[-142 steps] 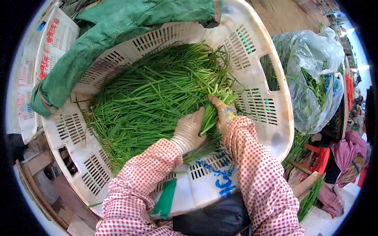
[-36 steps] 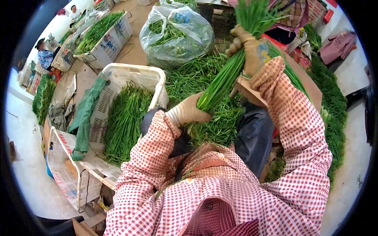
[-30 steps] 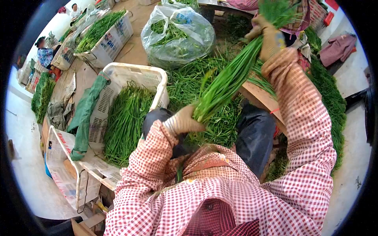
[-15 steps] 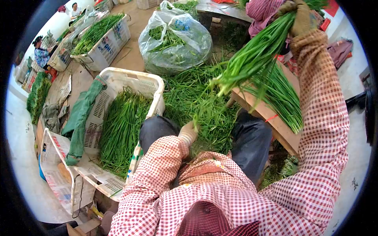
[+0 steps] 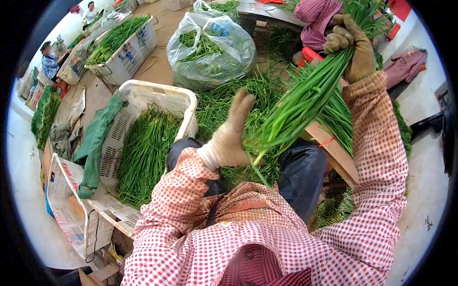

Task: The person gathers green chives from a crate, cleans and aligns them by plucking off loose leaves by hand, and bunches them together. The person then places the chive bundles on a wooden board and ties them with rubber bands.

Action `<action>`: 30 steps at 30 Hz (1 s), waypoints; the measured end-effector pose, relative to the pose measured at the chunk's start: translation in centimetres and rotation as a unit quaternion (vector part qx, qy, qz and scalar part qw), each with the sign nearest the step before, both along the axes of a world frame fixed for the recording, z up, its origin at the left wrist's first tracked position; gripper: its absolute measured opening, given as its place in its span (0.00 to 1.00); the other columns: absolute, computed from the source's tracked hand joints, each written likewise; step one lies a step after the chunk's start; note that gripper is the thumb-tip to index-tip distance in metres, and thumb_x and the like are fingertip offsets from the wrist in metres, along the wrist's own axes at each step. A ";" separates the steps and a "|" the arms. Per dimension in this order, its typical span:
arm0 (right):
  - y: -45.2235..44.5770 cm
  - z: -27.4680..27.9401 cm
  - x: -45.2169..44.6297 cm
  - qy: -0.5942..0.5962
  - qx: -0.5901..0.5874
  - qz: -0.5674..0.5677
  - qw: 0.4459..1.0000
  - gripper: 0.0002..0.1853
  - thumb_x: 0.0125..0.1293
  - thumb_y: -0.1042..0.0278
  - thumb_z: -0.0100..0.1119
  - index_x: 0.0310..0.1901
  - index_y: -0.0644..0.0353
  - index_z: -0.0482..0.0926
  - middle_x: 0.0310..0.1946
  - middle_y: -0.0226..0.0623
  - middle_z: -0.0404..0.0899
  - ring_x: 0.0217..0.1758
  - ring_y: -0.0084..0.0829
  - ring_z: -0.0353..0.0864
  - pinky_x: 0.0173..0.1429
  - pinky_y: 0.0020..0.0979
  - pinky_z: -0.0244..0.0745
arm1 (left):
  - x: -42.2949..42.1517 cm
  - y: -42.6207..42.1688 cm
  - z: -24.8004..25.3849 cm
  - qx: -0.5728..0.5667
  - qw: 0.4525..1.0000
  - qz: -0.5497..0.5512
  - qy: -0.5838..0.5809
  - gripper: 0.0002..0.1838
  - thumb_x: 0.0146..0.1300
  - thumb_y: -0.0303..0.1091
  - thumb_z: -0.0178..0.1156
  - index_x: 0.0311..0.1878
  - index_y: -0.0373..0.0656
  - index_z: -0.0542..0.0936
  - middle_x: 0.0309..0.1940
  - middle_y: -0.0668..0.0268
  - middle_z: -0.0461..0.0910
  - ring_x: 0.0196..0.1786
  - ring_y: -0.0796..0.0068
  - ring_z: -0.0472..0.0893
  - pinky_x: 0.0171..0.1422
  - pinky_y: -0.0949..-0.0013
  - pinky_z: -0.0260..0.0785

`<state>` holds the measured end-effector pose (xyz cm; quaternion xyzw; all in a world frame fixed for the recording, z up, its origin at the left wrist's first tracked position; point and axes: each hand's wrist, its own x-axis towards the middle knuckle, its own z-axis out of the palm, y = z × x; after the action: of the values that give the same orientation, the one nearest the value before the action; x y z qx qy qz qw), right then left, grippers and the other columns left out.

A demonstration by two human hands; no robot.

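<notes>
My right hand (image 5: 357,51), in a brown work glove, is closed around the leafy end of a bunch of garlic chives (image 5: 305,102). The bunch slants down to the left, its pale stem ends above my lap. Beside those ends my left hand (image 5: 230,131), in a pale knit glove, is open with fingers pointing up; a few stray stalks hang near its palm. More garlic chives (image 5: 336,112) lie on a wooden board (image 5: 334,159) by my right knee, partly hidden by the held bunch. A red band shows at the board's edge.
A white plastic crate (image 5: 191,107) with chives and a green cloth (image 5: 98,143) stands at my left. Loose trimmings (image 5: 214,114) cover the floor ahead, before a clear plastic bag (image 5: 212,57) of greens. Another person (image 5: 317,21) sits close at the upper right; others sit far left.
My left hand has risen from between my knees and opened beside the stem ends. My right hand has brought the bunch slightly lower and nearer to me.
</notes>
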<state>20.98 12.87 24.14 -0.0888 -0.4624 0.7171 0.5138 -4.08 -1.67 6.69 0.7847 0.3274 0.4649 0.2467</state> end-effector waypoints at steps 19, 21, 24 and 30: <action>4.1 3.1 1.7 -0.087 0.022 -0.467 0.879 0.10 0.66 0.64 0.56 0.30 0.59 0.73 0.13 0.27 0.64 0.14 0.26 0.64 0.22 0.32 0.69 | 1.5 -3.8 -9.8 -0.353 0.797 -0.022 0.490 0.27 0.55 0.39 0.62 0.58 0.45 0.68 0.52 0.53 0.75 0.57 0.56 0.75 0.53 0.59 0.69; 5.9 2.8 2.0 -0.045 0.040 -0.511 0.858 0.12 0.66 0.63 0.54 0.25 0.55 0.73 0.13 0.30 0.67 0.14 0.29 0.67 0.21 0.35 0.71 | 1.1 -2.8 -8.1 -0.236 0.782 -0.007 0.577 0.45 0.51 0.44 0.65 0.71 0.49 0.55 0.61 0.55 0.69 0.61 0.52 0.71 0.65 0.51 0.61; 12.9 0.1 7.4 -0.003 0.033 -0.418 0.908 0.12 0.66 0.62 0.54 0.25 0.56 0.72 0.15 0.30 0.68 0.16 0.29 0.68 0.23 0.36 0.71 | 1.8 -1.1 -2.2 -0.233 0.746 -0.016 0.623 0.29 0.53 0.43 0.65 0.59 0.46 0.75 0.50 0.55 0.79 0.57 0.58 0.76 0.64 0.50 0.62; -1.9 -0.6 -4.4 -0.087 0.023 -0.473 0.876 0.13 0.71 0.61 0.51 0.33 0.62 0.71 0.18 0.28 0.65 0.21 0.27 0.66 0.31 0.34 0.73 | 5.7 -2.7 1.5 -0.462 0.812 -0.305 -0.186 0.44 0.54 0.69 0.56 0.61 0.37 0.71 0.55 0.55 0.76 0.58 0.60 0.75 0.67 0.54 0.63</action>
<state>16.58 10.98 23.57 -0.3471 -0.4241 0.3669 0.7517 1.67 -4.33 8.14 0.5363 0.1957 0.2969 0.7655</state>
